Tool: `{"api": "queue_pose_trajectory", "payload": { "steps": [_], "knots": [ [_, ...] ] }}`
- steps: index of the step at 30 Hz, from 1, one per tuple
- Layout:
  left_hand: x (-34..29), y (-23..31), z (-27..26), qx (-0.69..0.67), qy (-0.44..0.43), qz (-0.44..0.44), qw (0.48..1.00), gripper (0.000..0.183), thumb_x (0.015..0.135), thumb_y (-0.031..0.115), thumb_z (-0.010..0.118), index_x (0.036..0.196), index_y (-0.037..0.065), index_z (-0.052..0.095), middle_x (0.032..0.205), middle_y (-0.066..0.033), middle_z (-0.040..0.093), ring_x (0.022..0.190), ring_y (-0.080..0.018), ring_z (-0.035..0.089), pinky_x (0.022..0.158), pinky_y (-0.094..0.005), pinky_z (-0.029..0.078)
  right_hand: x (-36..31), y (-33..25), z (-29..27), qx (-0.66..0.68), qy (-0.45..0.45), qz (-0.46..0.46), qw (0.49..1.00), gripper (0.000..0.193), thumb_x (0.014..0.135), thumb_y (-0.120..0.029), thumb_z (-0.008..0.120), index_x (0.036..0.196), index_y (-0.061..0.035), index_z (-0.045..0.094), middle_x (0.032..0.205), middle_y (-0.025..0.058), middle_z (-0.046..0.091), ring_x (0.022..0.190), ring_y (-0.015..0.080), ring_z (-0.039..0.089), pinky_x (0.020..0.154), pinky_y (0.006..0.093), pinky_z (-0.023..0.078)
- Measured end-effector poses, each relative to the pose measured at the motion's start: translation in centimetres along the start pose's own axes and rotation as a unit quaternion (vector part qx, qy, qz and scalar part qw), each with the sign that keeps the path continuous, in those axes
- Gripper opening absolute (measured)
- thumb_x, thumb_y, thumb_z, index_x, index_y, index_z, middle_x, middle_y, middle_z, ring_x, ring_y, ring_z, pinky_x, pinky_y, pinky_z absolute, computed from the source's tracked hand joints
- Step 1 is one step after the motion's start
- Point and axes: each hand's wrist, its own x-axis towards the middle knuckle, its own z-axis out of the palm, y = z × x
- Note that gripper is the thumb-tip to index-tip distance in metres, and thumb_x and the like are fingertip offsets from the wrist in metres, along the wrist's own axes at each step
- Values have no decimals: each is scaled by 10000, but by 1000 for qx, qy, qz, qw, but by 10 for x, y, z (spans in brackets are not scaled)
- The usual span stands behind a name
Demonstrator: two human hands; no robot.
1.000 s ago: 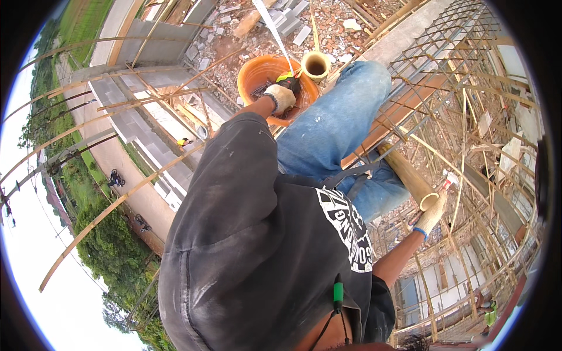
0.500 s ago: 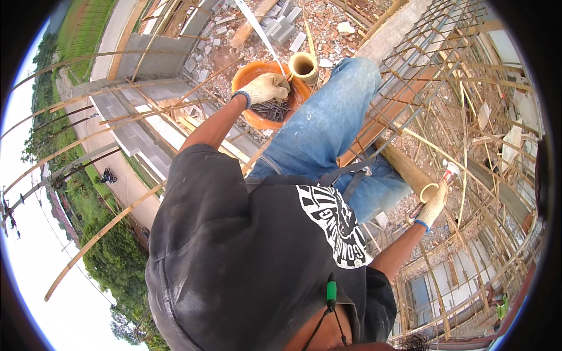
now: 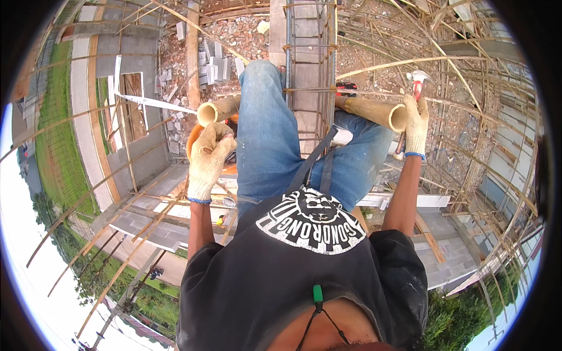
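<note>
My left hand (image 3: 209,155), in a white knit glove, is closed with its fingers curled together over an orange basin (image 3: 194,138). What it pinches, if anything, is too small to make out. The hand hides most of the basin. Just beyond its fingers is the open end of a bamboo pole (image 3: 222,109). My gloved right hand (image 3: 416,127) is wrapped round a claw hammer (image 3: 418,86), its metal head pointing up and away. Beside that hand, a second bamboo pole (image 3: 373,112) shows its hollow end. My jeans-clad legs (image 3: 266,126) lie between the two hands.
A rebar cage (image 3: 310,93) runs away between my legs over a concrete beam. Thin bamboo scaffolding (image 3: 410,60) crosses on both sides. Far below lie rubble and grey blocks (image 3: 216,64). A white strip (image 3: 157,103) reaches toward the left pole. A person in yellow (image 3: 220,220) shows low down.
The view has turned, bringing the rebar cage to the middle. My left hand has come up from the nails in the basin, fingers closed. My right hand still grips the hammer.
</note>
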Motion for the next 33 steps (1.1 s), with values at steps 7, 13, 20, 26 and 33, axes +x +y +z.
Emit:
{"api": "queue_pose_trajectory", "payload": {
  "steps": [7, 13, 20, 26, 33],
  "knots": [
    [77, 88, 149, 137, -187, 238, 943, 144, 905, 124, 734, 995, 27, 676, 916, -142, 681, 868, -342, 685, 774, -416, 519, -27, -25, 5, 21, 22, 27, 999, 447, 882, -308, 843, 1139, -11, 630, 910, 51, 653, 810, 126, 599, 731, 316, 519],
    [206, 103, 266, 416, -253, 322, 812, 332, 953, 368, 609, 1092, 85, 714, 1012, -175, 737, 983, -404, 706, 852, -511, 555, -52, -47, 16, -63, 137, 18, 988, 550, 831, -336, 898, 1161, -16, 596, 888, 27, 622, 796, 142, 583, 727, 324, 518],
    [316, 40, 375, 564, -340, 215, 721, 369, 909, 290, 593, 1173, 95, 763, 1162, -198, 758, 1091, -380, 732, 952, -497, 592, -57, -38, 22, 53, 196, 45, 978, 719, 830, -58, 891, 1441, -15, 516, 1057, 18, 568, 952, 102, 574, 848, 284, 559],
    [352, -75, 411, 619, -412, 125, 657, 437, 919, 346, 594, 1255, 98, 724, 1283, -169, 727, 1202, -361, 689, 1006, -484, 561, -84, -56, 36, -31, 297, 102, 949, 1001, 781, -76, 918, 1593, 35, 343, 1286, 103, 544, 1114, 186, 543, 999, 324, 500],
    [320, -138, 415, 640, -434, 125, 621, 304, 907, 234, 592, 1127, 153, 785, 1194, -140, 762, 1147, -342, 719, 902, -500, 599, -90, -65, 22, 26, 243, 129, 961, 1020, 845, -91, 846, 1645, 40, 226, 1447, 147, 447, 1121, 194, 507, 957, 328, 467]
  ]
}}
